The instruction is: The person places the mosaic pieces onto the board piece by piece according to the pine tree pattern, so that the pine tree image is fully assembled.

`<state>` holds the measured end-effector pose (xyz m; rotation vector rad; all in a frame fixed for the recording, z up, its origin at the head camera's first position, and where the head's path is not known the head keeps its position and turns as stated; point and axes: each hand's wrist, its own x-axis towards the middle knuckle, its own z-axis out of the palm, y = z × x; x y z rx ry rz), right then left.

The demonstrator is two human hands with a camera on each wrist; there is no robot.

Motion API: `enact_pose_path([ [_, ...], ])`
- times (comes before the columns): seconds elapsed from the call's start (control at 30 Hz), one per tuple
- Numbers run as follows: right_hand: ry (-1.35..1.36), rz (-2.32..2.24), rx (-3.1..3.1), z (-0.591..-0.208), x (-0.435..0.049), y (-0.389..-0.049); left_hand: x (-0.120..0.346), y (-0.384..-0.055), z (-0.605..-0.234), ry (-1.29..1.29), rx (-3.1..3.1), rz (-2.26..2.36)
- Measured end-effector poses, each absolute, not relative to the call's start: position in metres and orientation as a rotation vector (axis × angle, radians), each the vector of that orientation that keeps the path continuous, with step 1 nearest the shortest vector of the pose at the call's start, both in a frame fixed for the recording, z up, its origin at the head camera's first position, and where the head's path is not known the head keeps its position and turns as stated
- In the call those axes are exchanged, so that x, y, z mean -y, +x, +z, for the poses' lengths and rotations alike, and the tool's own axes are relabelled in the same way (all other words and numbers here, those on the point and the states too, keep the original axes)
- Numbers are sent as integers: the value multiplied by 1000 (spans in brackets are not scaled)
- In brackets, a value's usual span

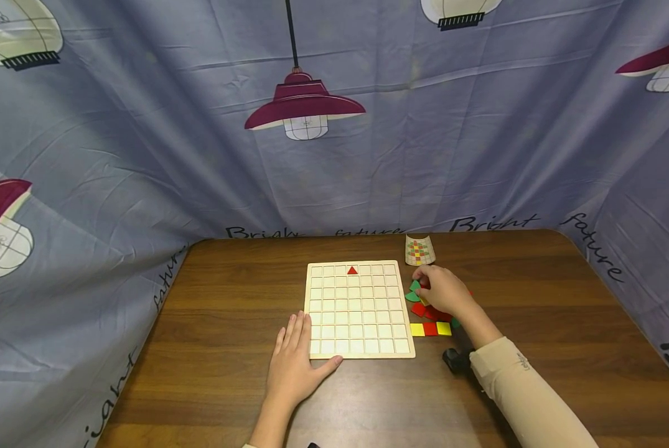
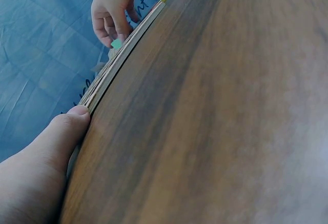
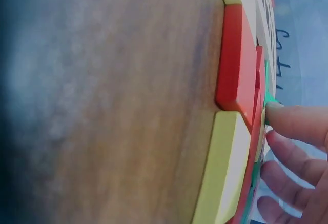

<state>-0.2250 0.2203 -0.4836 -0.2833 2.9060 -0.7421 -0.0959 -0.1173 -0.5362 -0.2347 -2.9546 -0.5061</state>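
Note:
My left hand point(image 1: 296, 364) rests at the lower left corner of a pale wooden grid board point(image 1: 360, 356), fingers straight along its left edge and thumb at the front edge. A red triangle tile point(image 1: 352, 270) sits in the board's top row. Right of the board, my right hand point(image 1: 445, 291) pinches a green fan-shaped tile point(image 1: 415, 285) between thumb and finger; the left wrist view shows this green tile point(image 2: 117, 44) at the fingertips. Another green tile point(image 1: 412, 297) lies just below. Red tiles point(image 1: 419, 309) are piled under the hand, which partly hides them.
A small patterned card point(image 1: 419, 251) stands at the table's back, beyond the right hand. A row of yellow and red square tiles point(image 1: 430, 329) lies by the board's lower right corner. A black object point(image 1: 453, 359) is below the right forearm. Curtain surrounds the wooden table point(image 1: 239, 298).

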Motion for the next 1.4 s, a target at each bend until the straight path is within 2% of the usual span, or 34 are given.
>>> enact_pose_path([
  [0.8,-361,-900,-2840,-482,-213,-227,116,-96,-537,-226,2958,-521],
  [1.07,-379,-1001,-2763,-465,-171,-235,118,-96,-537,-222,2962,-516],
  [1.4,-411,-905,-2805,-470,-104,-241,117,-96,-537,-226,2962,-517],
])
